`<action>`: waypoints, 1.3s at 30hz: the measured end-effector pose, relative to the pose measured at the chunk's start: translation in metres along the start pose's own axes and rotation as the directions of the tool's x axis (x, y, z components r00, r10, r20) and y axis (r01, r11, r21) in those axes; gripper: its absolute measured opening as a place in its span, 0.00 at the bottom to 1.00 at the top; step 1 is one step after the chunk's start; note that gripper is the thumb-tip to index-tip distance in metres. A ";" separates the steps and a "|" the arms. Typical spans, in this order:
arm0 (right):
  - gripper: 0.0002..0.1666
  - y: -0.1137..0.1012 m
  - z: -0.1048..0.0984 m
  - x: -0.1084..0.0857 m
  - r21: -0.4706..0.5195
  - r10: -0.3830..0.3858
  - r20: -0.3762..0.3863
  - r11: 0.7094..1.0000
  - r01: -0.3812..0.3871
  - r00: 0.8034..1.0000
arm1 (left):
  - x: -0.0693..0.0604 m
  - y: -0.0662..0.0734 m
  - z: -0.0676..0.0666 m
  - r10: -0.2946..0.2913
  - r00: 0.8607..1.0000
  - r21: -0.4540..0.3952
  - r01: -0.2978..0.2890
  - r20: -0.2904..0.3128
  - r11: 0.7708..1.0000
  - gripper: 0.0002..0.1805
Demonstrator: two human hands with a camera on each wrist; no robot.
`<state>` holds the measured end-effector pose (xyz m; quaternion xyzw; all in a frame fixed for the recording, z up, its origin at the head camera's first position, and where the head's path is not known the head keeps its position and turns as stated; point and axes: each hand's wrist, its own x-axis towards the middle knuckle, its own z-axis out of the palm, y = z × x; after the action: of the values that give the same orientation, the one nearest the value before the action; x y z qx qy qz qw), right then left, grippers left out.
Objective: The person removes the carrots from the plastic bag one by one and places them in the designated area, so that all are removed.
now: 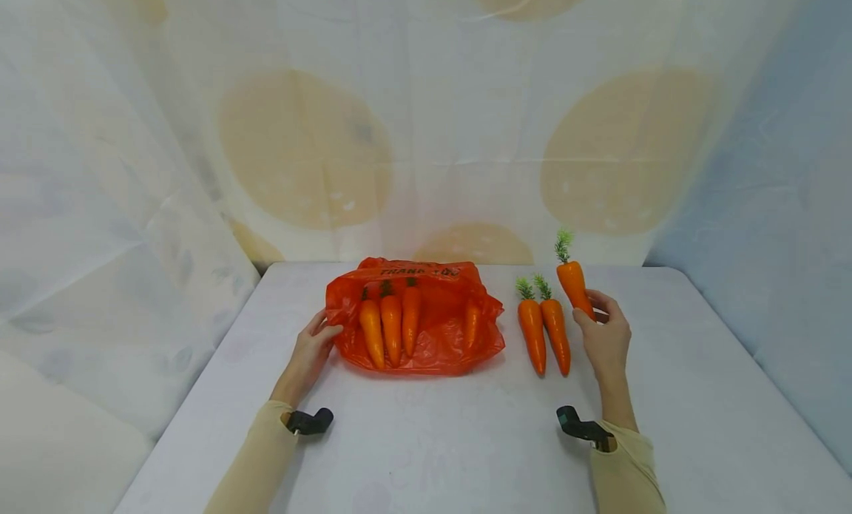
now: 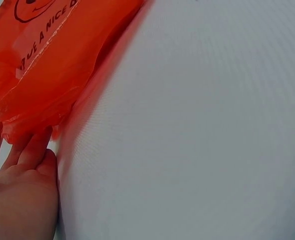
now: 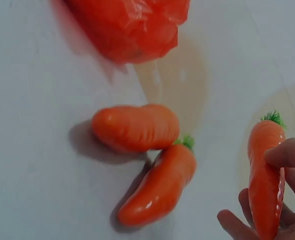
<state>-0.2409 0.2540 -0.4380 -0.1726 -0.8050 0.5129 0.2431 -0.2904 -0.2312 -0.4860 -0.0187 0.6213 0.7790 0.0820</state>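
Observation:
A red plastic bag [image 1: 433, 355] printed with dark lettering lies toward the back of the table. Several orange carrots [image 1: 391, 325] show inside it, most grouped at its left, one carrot [image 1: 472, 323] at its right. My left hand [image 1: 311, 355] grips the bag's left edge, thumb on the near side and fingers [image 2: 35, 150] behind the film. To the right, my right hand [image 1: 607, 344] holds a carrot [image 1: 574, 283] by its lower part, green top upward, above the table. Two more carrots [image 1: 531, 336] [image 1: 556, 335] lie side by side between the bag and my right hand.
The white table [image 1: 426, 440] reaches back to a pale curtain [image 1: 459, 129] with large tan circles. Pale cloth also hangs along the left and right sides. A black wrist camera [image 1: 311, 422] sits on the left wrist, another black camera [image 1: 580, 425] on the right.

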 end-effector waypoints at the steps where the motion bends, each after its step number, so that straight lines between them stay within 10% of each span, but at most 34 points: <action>1: 0.26 0.003 0.000 0.001 -0.003 0.023 -0.012 1.000 -0.023 1.000 | 0.000 0.000 0.000 0.000 1.000 0.005 0.000 0.003 1.000 0.34; 14: 0.30 0.026 0.000 0.009 -0.137 0.181 0.008 0.974 -0.178 0.983 | -0.001 0.001 0.000 -0.014 1.000 0.018 0.014 -0.012 1.000 0.34; 39: 0.29 0.032 0.005 0.000 -0.226 0.208 0.087 0.957 -0.184 0.974 | 0.000 0.001 0.000 -0.025 1.000 -0.006 0.025 -0.013 1.000 0.36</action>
<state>-0.2428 0.2640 -0.4684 -0.2487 -0.8470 0.4526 0.1260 -0.2909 -0.2310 -0.4849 -0.0318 0.6192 0.7797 0.0874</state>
